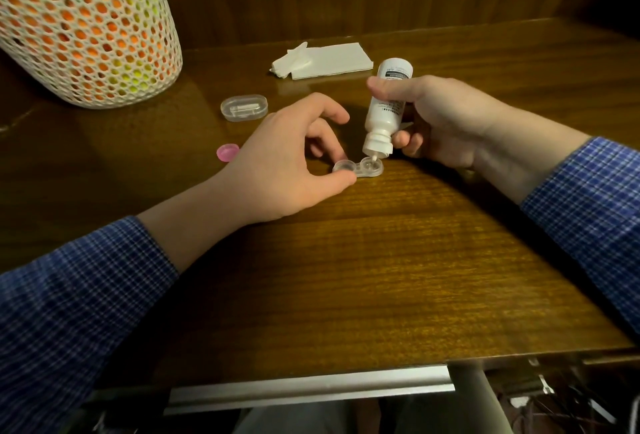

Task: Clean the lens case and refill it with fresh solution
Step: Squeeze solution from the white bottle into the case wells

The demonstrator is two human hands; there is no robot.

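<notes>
The blue checked sleeves (79, 298) come in from both lower corners over the wooden counter (363, 277), the broadest thing in view. At the back left of it stands a white mesh basket (86, 28) with orange and yellow-green showing through its holes. A folded white tissue (325, 60) lies at the back, near the middle.

The right hand (443, 121) has its grip curled round a white bottle (386, 109), thumb across the upper body and fingers behind it, the bottle tipped nozzle-down. The left hand (287, 163) pinches the left end of the clear lens case (358, 167) between thumb and fingers, its other fingers loosely arched above. The case lies flat on the counter between the two hands, both wells uncapped, and the bottle's nozzle sits directly over the right well, touching it or just above.

A clear oval box (244, 107) rests behind the left hand, and a small pink cap (227, 151) lies just left of that hand.
</notes>
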